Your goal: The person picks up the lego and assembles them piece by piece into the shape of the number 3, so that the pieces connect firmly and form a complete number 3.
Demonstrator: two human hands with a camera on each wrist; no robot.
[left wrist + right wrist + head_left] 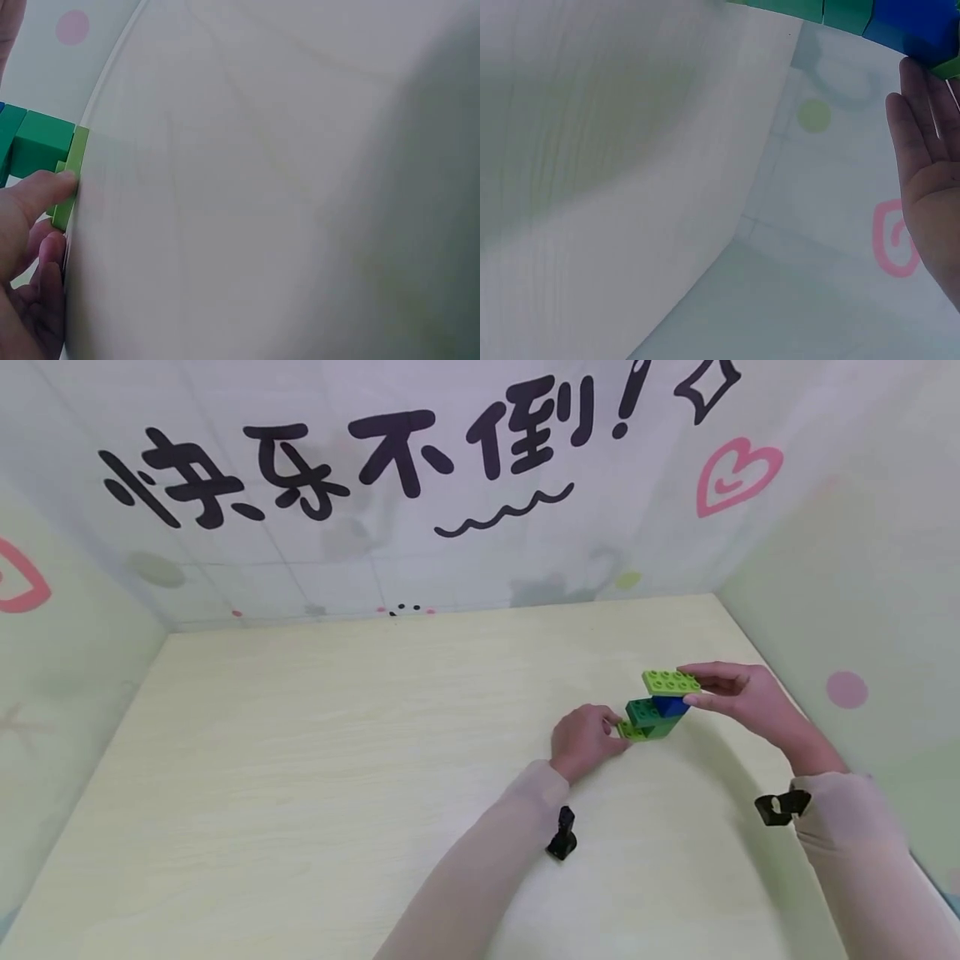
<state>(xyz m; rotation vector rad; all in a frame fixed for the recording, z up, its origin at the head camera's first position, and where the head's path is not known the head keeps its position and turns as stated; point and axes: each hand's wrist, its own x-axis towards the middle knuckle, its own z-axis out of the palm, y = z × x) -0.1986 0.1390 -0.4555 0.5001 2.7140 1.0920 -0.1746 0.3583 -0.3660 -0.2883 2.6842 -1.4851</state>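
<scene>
**Two hands steady a small brick stack**

On the pale worktop (375, 760), toward its right side, stands a brick stack (656, 710). The left hand (585, 742) pinches its light-green base plate (71, 180) with curled fingers. The right hand (738, 693) holds the top light-green plate (670, 681) between thumb and fingertips, above a blue brick (670, 704).

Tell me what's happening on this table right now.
A person is working on a small brick stack near the table's right edge. The left hand steadies the light green base plate with its fingertips. The right hand pinches the light green top plate, which sits over a blue brick and a dark green brick.
</scene>
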